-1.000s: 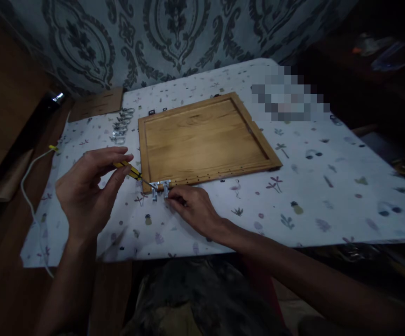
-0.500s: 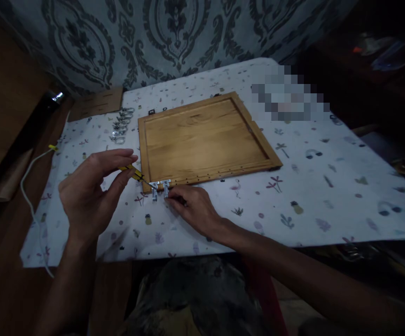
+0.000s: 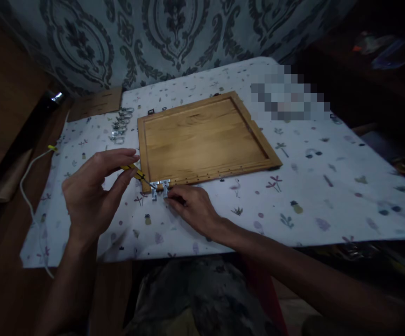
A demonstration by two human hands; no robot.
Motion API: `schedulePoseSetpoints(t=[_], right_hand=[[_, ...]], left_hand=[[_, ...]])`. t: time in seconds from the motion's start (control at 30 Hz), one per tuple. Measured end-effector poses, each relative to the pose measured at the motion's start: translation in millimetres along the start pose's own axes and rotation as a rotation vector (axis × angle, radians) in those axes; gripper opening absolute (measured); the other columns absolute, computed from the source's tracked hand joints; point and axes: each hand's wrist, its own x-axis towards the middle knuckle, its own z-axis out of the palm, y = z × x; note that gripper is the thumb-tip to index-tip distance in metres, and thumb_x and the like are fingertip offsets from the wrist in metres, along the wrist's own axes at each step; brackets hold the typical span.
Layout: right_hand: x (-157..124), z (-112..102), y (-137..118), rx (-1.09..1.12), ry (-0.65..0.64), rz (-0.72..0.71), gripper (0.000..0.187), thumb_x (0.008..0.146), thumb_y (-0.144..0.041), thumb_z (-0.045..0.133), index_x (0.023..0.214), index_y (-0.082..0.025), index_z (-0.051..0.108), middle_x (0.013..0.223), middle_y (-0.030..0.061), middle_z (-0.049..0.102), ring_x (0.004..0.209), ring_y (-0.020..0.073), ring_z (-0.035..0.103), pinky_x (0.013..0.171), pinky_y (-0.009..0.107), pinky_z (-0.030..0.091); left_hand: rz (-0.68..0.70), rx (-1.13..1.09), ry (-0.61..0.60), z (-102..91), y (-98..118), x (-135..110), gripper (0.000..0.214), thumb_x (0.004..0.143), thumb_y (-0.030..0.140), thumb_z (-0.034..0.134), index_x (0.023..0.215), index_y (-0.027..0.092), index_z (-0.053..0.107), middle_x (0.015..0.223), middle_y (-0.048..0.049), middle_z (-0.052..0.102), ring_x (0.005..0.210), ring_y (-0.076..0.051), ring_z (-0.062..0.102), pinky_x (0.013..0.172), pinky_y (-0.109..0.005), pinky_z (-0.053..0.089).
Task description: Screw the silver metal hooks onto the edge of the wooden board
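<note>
A framed wooden board [image 3: 202, 137] lies flat on a patterned tablecloth [image 3: 310, 186]. Two small silver metal hooks [image 3: 160, 188] sit at its near left corner. My left hand [image 3: 95, 193] pinches a small yellow-and-black screwdriver [image 3: 135, 172], whose tip points at the left hook. My right hand [image 3: 193, 207] rests on the cloth just right of the hooks, its fingertips pinched against the right one.
Several more silver hooks [image 3: 120, 126] lie in a row left of the board. A brown card piece [image 3: 95, 103] sits at the far left corner. A white cable [image 3: 30, 186] hangs off the table's left edge. A pixelated patch covers something at the far right.
My left hand with the screwdriver has shifted slightly right, toward the hooks. My right hand and the board have stayed put.
</note>
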Motion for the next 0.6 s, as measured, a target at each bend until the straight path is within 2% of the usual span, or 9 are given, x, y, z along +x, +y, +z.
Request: schedulePoseSetpoints(t=[0.1,0.2,0.33,0.47,0.6], right_hand=[[0.3,0.6,-0.6,-0.003,0.005,-0.001,0.008,0.090,-0.014,0.070,0.088,-0.020,0.075,0.084,0.0019,0.078,0.072,0.0149,0.065,0.067,0.026,0.042],[-0.1,0.5,-1.3,-0.004,0.008,-0.002,0.007,0.090,-0.015,0.071,0.088,-0.020,0.075,0.082,0.0015,0.078,0.070,0.0145,0.065,0.067,0.026,0.042],[-1.3,0.1,-0.5,-0.013,0.011,-0.015,0.007,0.091,-0.016,0.071,0.088,-0.020,0.075,0.081,0.0011,0.077,0.070,0.0143,0.064,0.067,0.026,0.042],[-1.4,0.4,0.2,-0.013,0.015,-0.026,0.008,0.092,-0.016,0.069,0.088,-0.020,0.075,0.082,0.0015,0.077,0.071,0.0144,0.065,0.068,0.026,0.043],[-0.7,0.5,-0.4,-0.013,0.006,-0.013,0.008,0.091,-0.015,0.069,0.089,-0.019,0.076,0.084,0.0026,0.078,0.074,0.0157,0.067,0.070,0.027,0.044]], left_hand=[[0.009,0.003,0.015,0.8,-0.8,-1.2,0.021,0.091,0.014,0.076,0.108,0.026,0.076,0.110,-0.0024,0.078,0.102,-0.022,0.076,0.088,-0.040,0.066],[0.023,0.075,0.080,4.5,-2.5,-2.2,0.019,0.089,0.017,0.080,0.104,0.028,0.078,0.106,-0.0028,0.077,0.104,-0.023,0.074,0.085,-0.040,0.064],[0.039,0.126,0.170,11.5,-2.1,-1.4,0.020,0.086,0.018,0.084,0.101,0.030,0.078,0.100,-0.0015,0.072,0.093,-0.019,0.070,0.068,-0.032,0.058],[0.098,0.051,0.104,12.9,1.1,2.1,0.020,0.088,0.013,0.081,0.100,0.029,0.078,0.091,0.0014,0.075,0.085,-0.017,0.069,0.067,-0.031,0.055],[0.027,-0.075,0.016,6.9,-1.3,5.9,0.018,0.088,0.015,0.081,0.100,0.029,0.079,0.093,-0.0001,0.077,0.085,-0.019,0.071,0.070,-0.033,0.058]])
